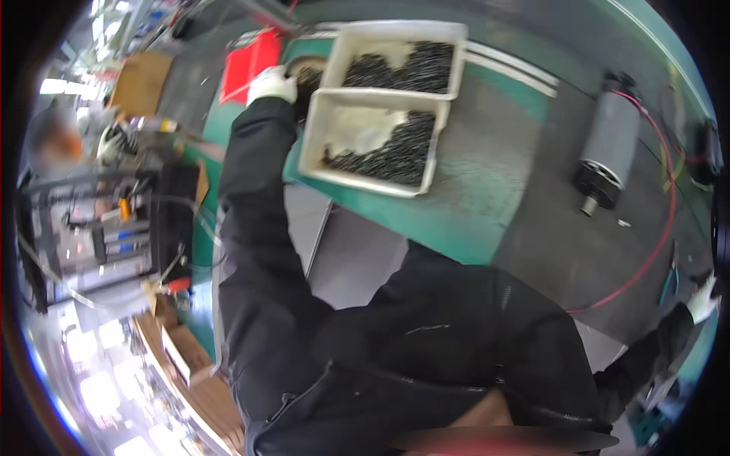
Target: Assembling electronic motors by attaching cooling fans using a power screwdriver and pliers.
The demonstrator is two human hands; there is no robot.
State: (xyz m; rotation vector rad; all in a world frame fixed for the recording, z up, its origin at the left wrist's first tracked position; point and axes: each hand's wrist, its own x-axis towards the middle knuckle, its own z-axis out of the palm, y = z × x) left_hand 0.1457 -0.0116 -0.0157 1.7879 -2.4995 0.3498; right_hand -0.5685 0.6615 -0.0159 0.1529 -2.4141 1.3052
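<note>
My left hand (272, 85), in a white glove, reaches to the far side of the bench, between a red bin (249, 67) and a round bowl (310, 62) with small dark parts in it. Its fingers look curled; whatever they grip is hidden. Just right of the bowl stand two white trays, the far tray (391, 26) and the near tray (365, 178), both partly filled with dark, slim parts (395, 156). My right hand (701, 302), also gloved, is stretched out to the far right rim of the view, beside something dark. Its fingers are too small and blurred to read.
A grey cylindrical motor (612, 144) lies on the dark mat at right, with a red cable (661, 251) curving past it. Blue-handled pliers (669, 281) lie near my right hand. At left are a cardboard box (142, 83), a rack (91, 235) and another person's gloved hand (114, 143).
</note>
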